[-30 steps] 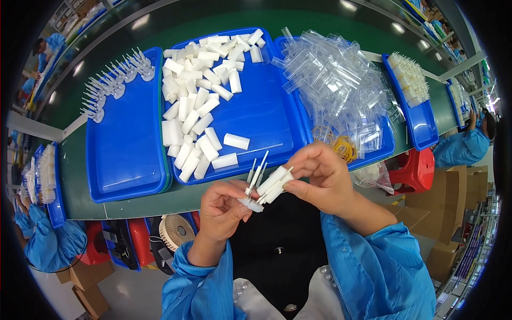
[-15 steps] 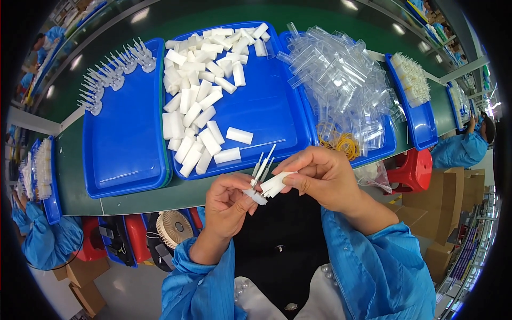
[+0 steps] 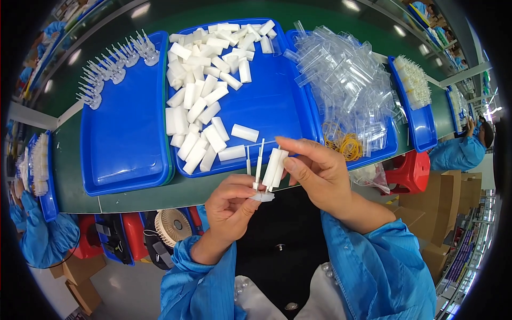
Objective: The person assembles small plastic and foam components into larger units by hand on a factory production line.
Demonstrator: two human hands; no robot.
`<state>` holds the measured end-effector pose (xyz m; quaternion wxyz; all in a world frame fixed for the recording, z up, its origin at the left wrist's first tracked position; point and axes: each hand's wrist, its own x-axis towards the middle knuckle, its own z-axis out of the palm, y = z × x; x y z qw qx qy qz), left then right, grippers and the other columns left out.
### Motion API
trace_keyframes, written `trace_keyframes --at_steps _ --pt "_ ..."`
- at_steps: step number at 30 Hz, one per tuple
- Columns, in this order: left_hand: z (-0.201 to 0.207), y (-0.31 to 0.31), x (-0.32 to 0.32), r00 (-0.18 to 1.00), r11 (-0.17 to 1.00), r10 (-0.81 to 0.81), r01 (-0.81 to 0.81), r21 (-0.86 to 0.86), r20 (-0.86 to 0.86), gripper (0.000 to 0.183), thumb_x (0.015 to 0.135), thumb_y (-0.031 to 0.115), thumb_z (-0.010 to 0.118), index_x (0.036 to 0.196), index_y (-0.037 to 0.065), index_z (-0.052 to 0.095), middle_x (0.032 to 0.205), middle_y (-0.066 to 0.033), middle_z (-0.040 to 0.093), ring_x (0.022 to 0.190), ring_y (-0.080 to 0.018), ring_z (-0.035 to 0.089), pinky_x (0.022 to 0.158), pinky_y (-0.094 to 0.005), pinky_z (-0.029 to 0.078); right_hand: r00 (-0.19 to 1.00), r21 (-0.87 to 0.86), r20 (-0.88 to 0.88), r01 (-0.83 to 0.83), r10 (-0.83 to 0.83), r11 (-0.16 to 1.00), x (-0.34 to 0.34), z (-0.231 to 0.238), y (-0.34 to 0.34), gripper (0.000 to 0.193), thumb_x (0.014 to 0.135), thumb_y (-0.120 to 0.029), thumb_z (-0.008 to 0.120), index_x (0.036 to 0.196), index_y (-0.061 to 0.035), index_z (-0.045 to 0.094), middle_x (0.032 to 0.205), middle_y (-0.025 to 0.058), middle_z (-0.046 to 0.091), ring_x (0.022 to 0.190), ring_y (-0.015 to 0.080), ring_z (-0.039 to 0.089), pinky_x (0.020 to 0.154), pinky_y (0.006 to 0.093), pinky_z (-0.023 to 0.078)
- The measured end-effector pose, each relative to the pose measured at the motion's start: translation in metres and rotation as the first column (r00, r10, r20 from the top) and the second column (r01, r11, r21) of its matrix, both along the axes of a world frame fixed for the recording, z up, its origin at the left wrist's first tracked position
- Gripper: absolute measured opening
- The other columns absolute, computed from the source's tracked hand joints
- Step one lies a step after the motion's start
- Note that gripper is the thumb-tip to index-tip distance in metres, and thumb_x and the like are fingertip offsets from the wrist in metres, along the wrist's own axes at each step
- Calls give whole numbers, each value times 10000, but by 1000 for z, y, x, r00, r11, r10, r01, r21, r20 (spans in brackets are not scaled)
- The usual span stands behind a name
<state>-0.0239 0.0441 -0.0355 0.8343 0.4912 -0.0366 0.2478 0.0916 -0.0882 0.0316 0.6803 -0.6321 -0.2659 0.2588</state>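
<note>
My left hand (image 3: 230,202) pinches a translucent white plastic base (image 3: 263,197) with several thin white pins (image 3: 259,165) standing up from it. Directly above the base's right side is an upright white foam-like block (image 3: 274,169), apparently around one or more pins. My right hand (image 3: 322,176) has its thumb against the block's right side and its index finger at the top edge; the other fingers curl behind. Beyond my hands, several similar white blocks (image 3: 200,98) lie heaped in a blue tray (image 3: 261,106).
On the left, another blue tray (image 3: 125,144) bears a row of pinned bases (image 3: 114,64). Clear plastic sleeves (image 3: 346,74) and yellow rubber bands (image 3: 344,145) fill a tray on the right. A narrow tray (image 3: 421,125), a red stool (image 3: 409,172) and a co-worker's blue sleeve (image 3: 458,149) are farther right.
The white block has turned from slanted to upright above the base. The base has levelled, its pins now pointing straighter up, and my right index finger has moved to the block's top.
</note>
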Motion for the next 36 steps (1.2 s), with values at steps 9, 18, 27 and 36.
trace_keyframes --at_steps 9,18,27,36 --pt "-7 -1 3 992 973 129 -130 191 17 184 828 2 608 958 41 484 982 -158 546 768 -165 592 562 -207 490 993 54 -120 -11 18 998 -11 -2 7 262 863 6 570 1124 22 550 904 62 589 777 74 585 615 179 457" --pt "-8 3 0 974 913 181 -217 345 133 193 818 37 637 935 48 484 920 -133 558 826 -187 574 747 -299 494 1000 -32 23 -4 5 999 -21 -2 3 290 824 16 615 1108 16 557 863 61 640 792 86 627 662 187 478" --pt "-7 -1 -10 994 995 95 -93 -34 56 166 806 11 646 940 20 548 971 -148 595 895 -219 581 805 -332 461 955 9 -171 -243 241 970 -9 3 4 361 805 12 635 1152 -9 536 914 76 642 819 96 628 685 204 489" --pt "0 15 -26 944 911 309 -329 248 116 252 796 11 639 938 75 440 912 -118 536 818 -186 545 739 -296 489 805 -296 579 63 126 953 31 3 42 357 732 -72 700 1066 -45 576 834 105 615 605 137 618 535 245 475"
